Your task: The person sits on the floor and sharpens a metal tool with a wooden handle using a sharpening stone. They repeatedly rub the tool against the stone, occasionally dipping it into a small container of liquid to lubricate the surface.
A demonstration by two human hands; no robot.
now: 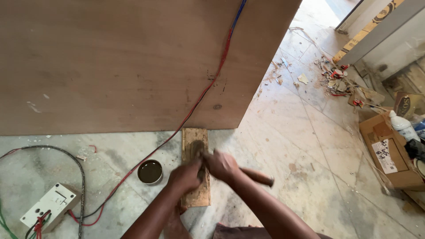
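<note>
A narrow wooden plank (pixel 195 197) lies on the floor, its far end against a big plywood panel (pixel 110 62). My right hand (pixel 221 164) is closed around a tool with a brown wooden handle (pixel 259 177). The tool's dark head (pixel 197 148) rests on the plank. My left hand (pixel 183 177) is curled over the plank right beside it, touching the right hand. Motion blur hides what the left hand grips. A small round tin of dark liquid (pixel 150 171) stands open just left of the plank.
A red and blue wire (pixel 208 86) runs down the panel to a white electrical box (pixel 51 206) at lower left, beside a grey cable (pixel 71 157). At right are a cardboard box (pixel 389 155), a white bottle (pixel 402 126) and scattered scraps (pixel 336 79).
</note>
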